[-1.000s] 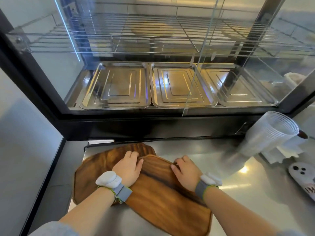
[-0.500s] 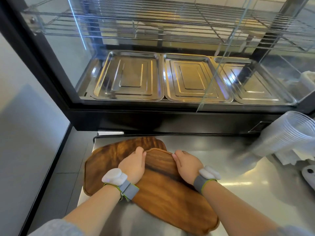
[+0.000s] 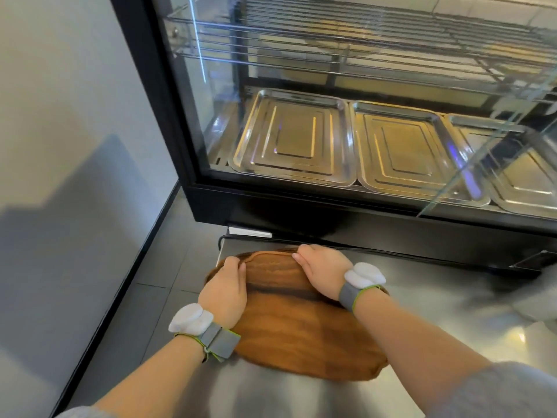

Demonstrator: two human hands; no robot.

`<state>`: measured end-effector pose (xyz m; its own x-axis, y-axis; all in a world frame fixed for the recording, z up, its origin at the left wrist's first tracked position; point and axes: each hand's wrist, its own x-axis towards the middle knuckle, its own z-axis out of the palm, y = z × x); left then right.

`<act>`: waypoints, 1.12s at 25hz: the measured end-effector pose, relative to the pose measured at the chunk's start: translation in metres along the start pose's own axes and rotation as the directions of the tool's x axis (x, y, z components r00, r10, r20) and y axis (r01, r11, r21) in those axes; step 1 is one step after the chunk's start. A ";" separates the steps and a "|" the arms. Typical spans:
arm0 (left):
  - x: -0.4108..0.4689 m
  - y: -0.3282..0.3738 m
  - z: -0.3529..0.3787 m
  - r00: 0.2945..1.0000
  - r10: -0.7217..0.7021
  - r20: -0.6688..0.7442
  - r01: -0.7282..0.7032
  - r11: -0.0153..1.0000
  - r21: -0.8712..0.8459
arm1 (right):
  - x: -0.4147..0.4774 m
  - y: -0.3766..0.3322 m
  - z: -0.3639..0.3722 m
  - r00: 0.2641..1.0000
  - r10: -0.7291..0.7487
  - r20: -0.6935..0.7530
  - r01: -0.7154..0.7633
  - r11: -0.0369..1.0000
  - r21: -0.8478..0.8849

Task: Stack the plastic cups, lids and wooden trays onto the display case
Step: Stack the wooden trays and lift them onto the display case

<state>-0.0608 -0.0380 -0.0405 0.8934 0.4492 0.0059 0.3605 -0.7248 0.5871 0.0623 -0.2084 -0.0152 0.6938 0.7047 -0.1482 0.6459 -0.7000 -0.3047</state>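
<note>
Two wooden trays (image 3: 304, 327) lie stacked on the steel tabletop (image 3: 437, 312), at its left end and just in front of the black-framed display case (image 3: 331, 212). The upper tray sits slightly off the lower one, whose rim shows as a thin brown edge past the far left corner.

The left hand (image 3: 224, 292) rests on the left far corner of the stack, its fingers (image 3: 233, 263) curled down over the rim and closed on the wood. The right hand (image 3: 324, 271) lies on the far right part of the upper tray, fingers (image 3: 304, 251) bent over the far edge and gripping it (how far they wrap under cannot be told from here). Each wrist carries a grey strap with a white pod on it, the left wristband (image 3: 199, 327) near the tray's near left edge, the right wristband (image 3: 360, 282) over its right side.

Inside the case, behind the glass, three shiny metal pans (image 3: 289, 143) sit side by side on the bottom, with wire racks (image 3: 331, 55) above them. A black cable (image 3: 391, 250) runs along the tabletop between the trays and the case's base. To the left a pale wall (image 3: 60, 146) stands beside a tiled floor (image 3: 144, 297).
</note>
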 end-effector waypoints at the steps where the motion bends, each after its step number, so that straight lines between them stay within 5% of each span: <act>1: 0.001 -0.010 -0.002 0.999 -0.034 -0.019 0.034 0.999 0.000 | 0.011 -0.008 0.000 0.999 -0.032 0.021 0.032 0.999 -0.007; 11: 0.007 -0.044 -0.007 0.978 -0.164 -0.127 0.171 0.984 0.041 | 0.053 -0.034 0.003 0.986 -0.134 0.103 0.142 0.987 -0.081; 17: 0.008 -0.059 -0.016 1.000 -0.017 0.006 0.016 0.989 0.145 | 0.060 -0.036 0.002 0.976 -0.144 0.161 0.160 0.983 -0.094; 24: 0.019 -0.060 -0.028 0.997 0.046 0.066 -0.061 0.968 0.242 | 0.068 -0.037 0.012 0.986 -0.149 0.069 0.154 0.985 -0.074; 28: 0.018 -0.062 -0.026 0.997 0.015 0.081 -0.033 0.973 0.227 | 0.067 -0.050 0.017 0.986 -0.164 -0.024 0.154 0.959 -0.238</act>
<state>-0.0737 0.0289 -0.0560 0.9175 0.3945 -0.0513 0.3824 -0.8390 0.3871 0.0708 -0.1245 -0.0259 0.5860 0.8069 -0.0738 0.8018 -0.5906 -0.0908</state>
